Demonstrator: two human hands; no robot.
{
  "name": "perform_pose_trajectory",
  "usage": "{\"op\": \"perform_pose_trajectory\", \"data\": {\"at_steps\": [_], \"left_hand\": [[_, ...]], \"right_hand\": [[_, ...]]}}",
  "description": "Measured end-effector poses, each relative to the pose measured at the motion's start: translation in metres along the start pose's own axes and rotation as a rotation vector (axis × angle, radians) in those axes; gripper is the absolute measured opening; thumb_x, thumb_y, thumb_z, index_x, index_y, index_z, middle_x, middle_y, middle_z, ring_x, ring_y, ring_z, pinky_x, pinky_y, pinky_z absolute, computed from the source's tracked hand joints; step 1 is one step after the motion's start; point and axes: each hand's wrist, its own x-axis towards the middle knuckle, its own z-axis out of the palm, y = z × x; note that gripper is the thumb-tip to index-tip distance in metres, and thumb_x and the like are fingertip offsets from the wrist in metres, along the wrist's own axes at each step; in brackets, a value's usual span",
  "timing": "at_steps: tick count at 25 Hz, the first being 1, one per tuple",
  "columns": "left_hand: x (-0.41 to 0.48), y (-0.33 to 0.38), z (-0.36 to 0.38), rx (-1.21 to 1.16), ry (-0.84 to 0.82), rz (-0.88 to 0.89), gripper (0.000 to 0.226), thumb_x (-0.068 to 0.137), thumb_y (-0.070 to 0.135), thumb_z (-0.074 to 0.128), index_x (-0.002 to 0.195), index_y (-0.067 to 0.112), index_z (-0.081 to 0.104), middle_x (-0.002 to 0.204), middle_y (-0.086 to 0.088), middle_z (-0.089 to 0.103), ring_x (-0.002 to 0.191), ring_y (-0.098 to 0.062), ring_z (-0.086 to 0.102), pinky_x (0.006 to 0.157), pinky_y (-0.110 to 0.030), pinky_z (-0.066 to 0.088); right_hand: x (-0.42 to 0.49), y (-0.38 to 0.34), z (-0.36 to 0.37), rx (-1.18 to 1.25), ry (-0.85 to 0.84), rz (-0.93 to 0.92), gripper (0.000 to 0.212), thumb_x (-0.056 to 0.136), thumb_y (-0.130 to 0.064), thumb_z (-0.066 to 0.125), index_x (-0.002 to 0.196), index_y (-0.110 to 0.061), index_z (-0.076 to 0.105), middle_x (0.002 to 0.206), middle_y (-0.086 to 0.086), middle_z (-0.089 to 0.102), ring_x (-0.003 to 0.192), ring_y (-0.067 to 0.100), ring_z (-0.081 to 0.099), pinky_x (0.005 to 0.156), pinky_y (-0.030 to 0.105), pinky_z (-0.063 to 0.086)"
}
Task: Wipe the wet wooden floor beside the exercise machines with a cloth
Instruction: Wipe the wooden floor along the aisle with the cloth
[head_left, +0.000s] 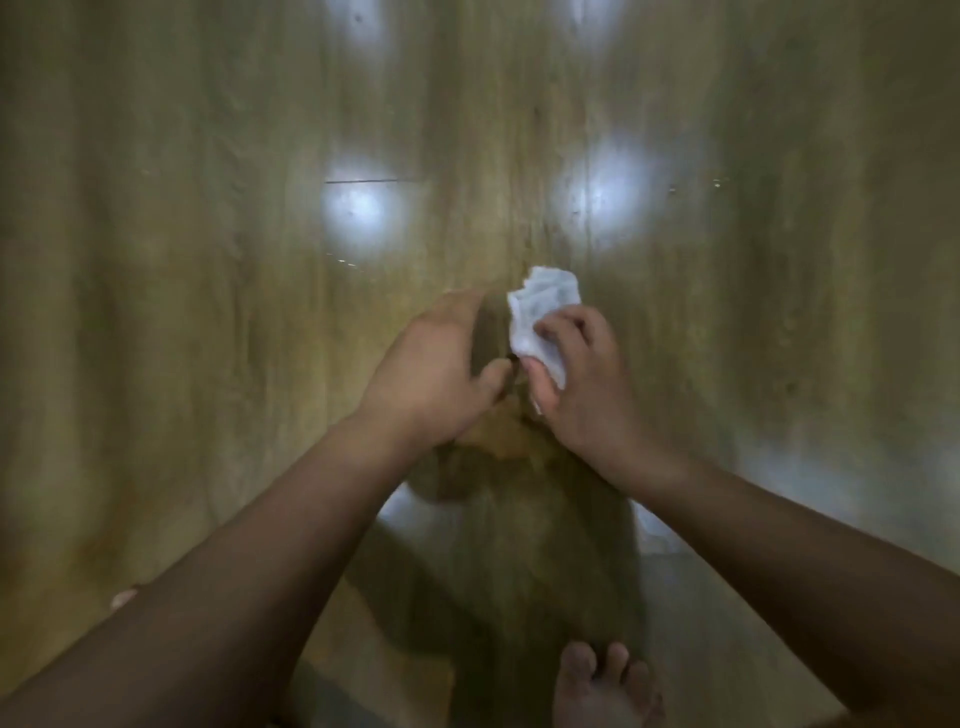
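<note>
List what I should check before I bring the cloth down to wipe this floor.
1. Grip: ok, fingers of the right hand curl round the cloth.
2. Cloth spread flat: not ok, it is bunched.
3. The left hand free: cannot tell, its thumb lies at the cloth's edge.
4. Wet patch on the floor found: cannot tell, only glare shows.
5. The bare foot clear: ok, well back from the hands.

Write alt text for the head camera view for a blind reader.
Seen from above, the right hand grips a crumpled white cloth over a glossy wooden floor, the left hand close beside it. A bare foot shows at the bottom edge.
</note>
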Motion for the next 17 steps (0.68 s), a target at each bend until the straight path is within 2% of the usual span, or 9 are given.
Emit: {"op": "perform_pose_trajectory", "data": {"at_steps": [2,3,5,7,9,11,13,15,17], "left_hand": [[-0.019,-0.002,0.0,-0.042,0.019,0.118,0.054,0.085,0.015,0.045,0.138,0.005,0.051,0.144,-0.014,0.051,0.137,-0.028,0.042,0.115,-0.033,0.03],[-0.029,-0.007,0.006,-0.064,0.008,0.156,0.058,0.082,0.014,0.037,0.138,0.002,0.051,0.147,-0.016,0.047,0.141,-0.029,0.037,0.119,-0.04,0.027],[-0.041,-0.038,0.009,-0.027,0.019,0.101,0.061,0.09,0.021,0.032,0.148,0.005,0.039,0.159,-0.012,0.031,0.15,-0.021,0.018,0.123,-0.039,0.015],[-0.039,-0.077,0.0,0.097,0.024,0.02,0.062,0.099,0.029,0.032,0.156,0.012,0.019,0.165,-0.004,0.01,0.152,-0.014,0.004,0.124,-0.038,0.005],[-0.033,-0.117,-0.02,0.305,0.008,-0.05,0.065,0.098,0.033,0.037,0.157,0.017,0.014,0.166,-0.002,0.007,0.153,-0.021,0.003,0.122,-0.045,-0.005],[-0.03,-0.153,-0.052,0.311,0.134,-0.218,0.058,0.096,0.027,0.041,0.153,0.021,0.032,0.163,-0.006,0.019,0.151,-0.029,0.011,0.12,-0.054,-0.005],[-0.036,-0.176,-0.077,0.178,0.324,-0.359,0.052,0.095,0.009,0.043,0.146,0.015,0.044,0.159,-0.011,0.031,0.149,-0.029,0.021,0.123,-0.049,0.001],[-0.039,-0.157,-0.069,0.083,0.383,-0.315,0.05,0.098,0.008,0.041,0.148,0.012,0.042,0.158,-0.01,0.033,0.149,-0.025,0.024,0.124,-0.038,0.008],[-0.036,-0.115,-0.034,0.084,0.308,-0.155,0.049,0.101,0.017,0.037,0.15,0.01,0.036,0.161,-0.009,0.026,0.151,-0.023,0.017,0.124,-0.041,0.012]], "right_hand": [[-0.002,-0.027,0.019,0.054,-0.16,-0.143,0.051,0.084,-0.017,0.06,0.131,0.004,0.056,0.132,0.016,0.056,0.122,0.016,0.046,0.111,0.024,0.034],[-0.002,-0.038,0.029,0.058,-0.252,-0.277,0.056,0.082,-0.02,0.054,0.131,0.008,0.054,0.132,0.023,0.058,0.124,0.021,0.046,0.112,0.019,0.027],[0.012,-0.039,0.032,0.053,-0.371,-0.396,0.051,0.085,-0.022,0.048,0.127,0.003,0.062,0.134,0.022,0.059,0.126,0.025,0.052,0.111,0.014,0.027],[0.024,-0.016,0.014,-0.009,-0.286,-0.366,0.042,0.091,-0.019,0.053,0.129,-0.004,0.064,0.142,0.011,0.056,0.133,0.021,0.05,0.116,0.026,0.035],[0.024,0.01,-0.007,-0.096,-0.206,-0.381,0.044,0.093,-0.02,0.052,0.133,-0.004,0.06,0.145,0.012,0.053,0.139,0.026,0.045,0.114,0.047,0.04],[0.024,0.021,-0.015,-0.174,-0.208,-0.424,0.048,0.095,-0.026,0.046,0.136,-0.003,0.057,0.148,0.016,0.048,0.143,0.032,0.038,0.112,0.057,0.038],[0.028,0.026,-0.011,-0.245,-0.214,-0.443,0.053,0.099,-0.036,0.04,0.137,-0.002,0.056,0.149,0.021,0.045,0.144,0.034,0.034,0.113,0.057,0.034],[0.029,0.029,-0.004,-0.31,-0.217,-0.459,0.058,0.104,-0.041,0.031,0.134,0.001,0.059,0.147,0.026,0.046,0.142,0.038,0.035,0.115,0.056,0.031],[0.026,0.034,0.0,-0.34,-0.191,-0.469,0.057,0.105,-0.039,0.031,0.132,0.002,0.061,0.146,0.027,0.047,0.141,0.041,0.037,0.116,0.057,0.03]]}}
